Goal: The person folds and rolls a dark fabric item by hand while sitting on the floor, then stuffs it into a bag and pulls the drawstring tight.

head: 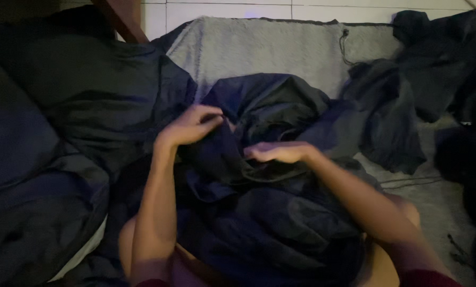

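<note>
My left hand pinches the dark garment fold, so I keep my flat, spread right hand pressing it smooth.

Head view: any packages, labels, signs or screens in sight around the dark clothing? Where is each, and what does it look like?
None can be made out in this dim view.
Only dark garment under the left hand and right hand, grey blanket, more dark clothes at right.
</note>
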